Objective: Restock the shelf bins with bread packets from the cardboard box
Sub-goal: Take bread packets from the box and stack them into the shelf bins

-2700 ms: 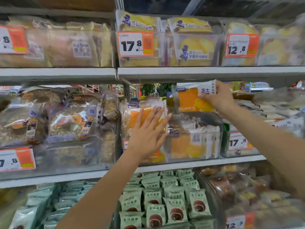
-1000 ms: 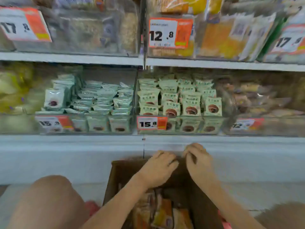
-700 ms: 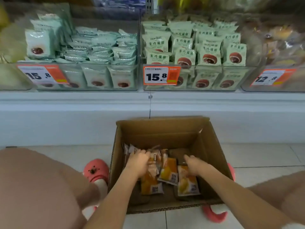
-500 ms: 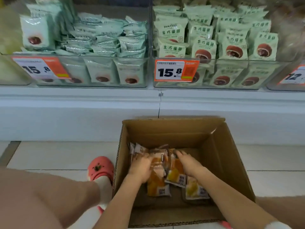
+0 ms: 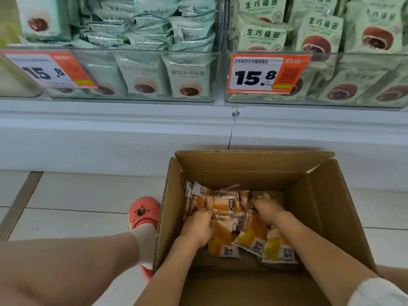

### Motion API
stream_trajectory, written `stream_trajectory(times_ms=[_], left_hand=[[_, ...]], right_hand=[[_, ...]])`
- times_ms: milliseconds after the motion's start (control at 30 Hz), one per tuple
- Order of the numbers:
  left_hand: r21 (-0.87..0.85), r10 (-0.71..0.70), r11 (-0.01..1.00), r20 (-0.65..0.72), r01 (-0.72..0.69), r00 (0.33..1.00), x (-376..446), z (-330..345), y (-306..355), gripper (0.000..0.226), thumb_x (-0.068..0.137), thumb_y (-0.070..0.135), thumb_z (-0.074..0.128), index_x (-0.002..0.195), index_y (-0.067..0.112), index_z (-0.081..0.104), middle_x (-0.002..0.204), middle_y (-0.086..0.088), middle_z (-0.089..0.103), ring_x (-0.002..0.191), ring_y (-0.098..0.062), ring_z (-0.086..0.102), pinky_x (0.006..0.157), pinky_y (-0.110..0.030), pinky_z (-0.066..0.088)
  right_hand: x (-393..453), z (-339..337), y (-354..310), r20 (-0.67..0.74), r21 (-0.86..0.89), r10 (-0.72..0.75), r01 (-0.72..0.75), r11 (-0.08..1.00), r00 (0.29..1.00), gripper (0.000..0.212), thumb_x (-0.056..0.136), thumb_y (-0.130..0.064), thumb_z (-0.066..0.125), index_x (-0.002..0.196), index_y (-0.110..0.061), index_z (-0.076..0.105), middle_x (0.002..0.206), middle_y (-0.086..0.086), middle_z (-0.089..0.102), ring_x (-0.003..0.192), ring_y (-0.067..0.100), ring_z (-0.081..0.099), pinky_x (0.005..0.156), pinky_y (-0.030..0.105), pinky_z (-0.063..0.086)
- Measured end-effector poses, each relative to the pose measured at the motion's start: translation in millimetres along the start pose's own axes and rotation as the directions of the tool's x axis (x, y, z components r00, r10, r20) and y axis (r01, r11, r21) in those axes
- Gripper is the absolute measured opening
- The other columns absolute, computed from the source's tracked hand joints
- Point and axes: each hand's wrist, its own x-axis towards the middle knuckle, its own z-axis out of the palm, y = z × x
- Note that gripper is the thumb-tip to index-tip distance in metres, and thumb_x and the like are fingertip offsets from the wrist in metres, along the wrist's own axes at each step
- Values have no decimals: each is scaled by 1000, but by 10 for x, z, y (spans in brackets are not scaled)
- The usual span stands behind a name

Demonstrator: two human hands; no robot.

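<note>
Pale tiled floor (image 5: 84, 195), open cardboard box (image 5: 320, 208) standing on it against the shelf base, a coral clog (image 5: 144, 212) just left of the box, white shelf (image 5: 132, 115) above, two clear bins (image 5: 141, 74) of green packets (image 5: 189, 78) side by side on it

Both hands reach down into the open cardboard box (image 5: 318, 208) on the floor; the left hand (image 5: 198, 227) and right hand (image 5: 266, 209) close on orange bread packets (image 5: 223, 237); clear shelf bins (image 5: 141, 76) of green packets stand above.

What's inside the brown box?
Orange bread packets lie in the cardboard box, with both hands, left hand and right hand, on them. Whatever lies underneath is covered.
</note>
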Motion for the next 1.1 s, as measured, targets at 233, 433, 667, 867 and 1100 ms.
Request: stream_trajectory(times_ms=[233, 433, 667, 867, 1100], left_hand=[[-249, 33, 969, 122, -1, 992, -60, -35, 156, 44, 87, 15, 65, 127, 25, 52, 121, 1, 57, 107, -14, 57, 91, -33, 52], [-446, 185, 893, 246, -58, 952, -159, -192, 410, 69, 67, 30, 83, 128, 25, 51, 128, 4, 54, 121, -16, 50, 102, -39, 45], [-729, 323, 684, 296, -6, 899, -411, -554, 706, 30, 81, 20, 73, 107, 22, 60, 106, -1, 71, 98, -18, 68, 87, -32, 54], [-929, 141, 354, -64, -111, 988, -509, -790, 947, 24, 82, 19, 70, 105, 15, 62, 107, -12, 71, 95, -26, 68, 93, -45, 51], [-920, 90, 153, -350, -361, 932, -858, -1294, 1676, 45, 88, 42, 55, 119, 9, 57, 107, -11, 71, 95, -24, 70, 82, -36, 56]], right_hand=[[-423, -186, 49, -143, 300, -174, 210, 930, 974, 31, 77, -18, 76, 64, -24, 48, 72, -11, 52, 67, 2, 48, 60, 19, 38], [-1005, -666, -115, -353, 453, -244, 394, 800, 903, 24, 79, -26, 74, 71, -13, 56, 63, -4, 60, 52, -1, 52, 59, 15, 42], [-1569, -1089, -159, -626, 630, 18, 491, 602, 780, 9, 91, -22, 60, 90, -22, 69, 86, -10, 69, 78, 0, 64, 70, 16, 48], [-2128, -906, -209, -627, 751, 526, 627, 209, 575, 25, 92, -38, 55, 117, -34, 50, 118, -9, 57, 107, 7, 56, 93, 39, 49], [-2566, -1132, -659, -470, 761, 239, 527, -377, 850, 41, 87, -27, 64, 125, -25, 50, 114, 2, 68, 98, 21, 69, 81, 40, 57]])
